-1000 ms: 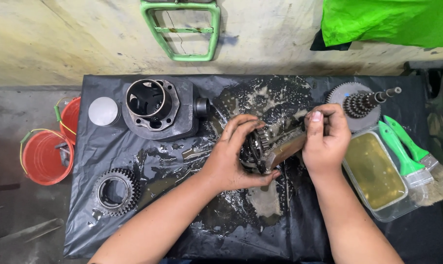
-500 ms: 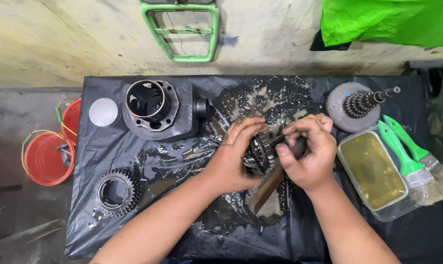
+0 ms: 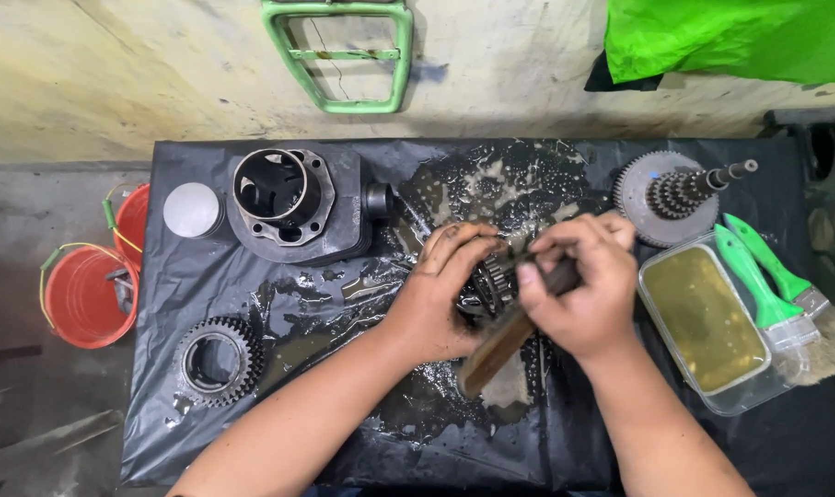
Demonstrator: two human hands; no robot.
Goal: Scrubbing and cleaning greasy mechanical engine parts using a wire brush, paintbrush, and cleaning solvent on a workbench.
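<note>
Fingers of the left hand [image 3: 436,299] are curled tight around a small greasy gear [image 3: 494,281], which is held just above the wet middle of the black plastic sheet [image 3: 252,442]. The right hand [image 3: 583,294], at 3 o'clock of the gear, is closed around a brown-handled brush [image 3: 500,345]; the handle points toward 7 o'clock, and the bristles are hidden against the teeth.

For a clean result the gear would best be turned a little at a time in the left hand, so that each tooth gap is met by the bristles (short strokes, judged safer than long ones on so slippery a part). Firm grip should be kept on the rim.

Further out, a tray of yellowish liquid [image 3: 703,317] lies at 3 o'clock, 2 green brushes [image 3: 767,276] beyond it, a geared shaft [image 3: 675,193] at 1 o'clock, an engine cylinder [image 3: 289,207] at 10 o'clock, a ring gear [image 3: 217,361] at 8 o'clock.
</note>
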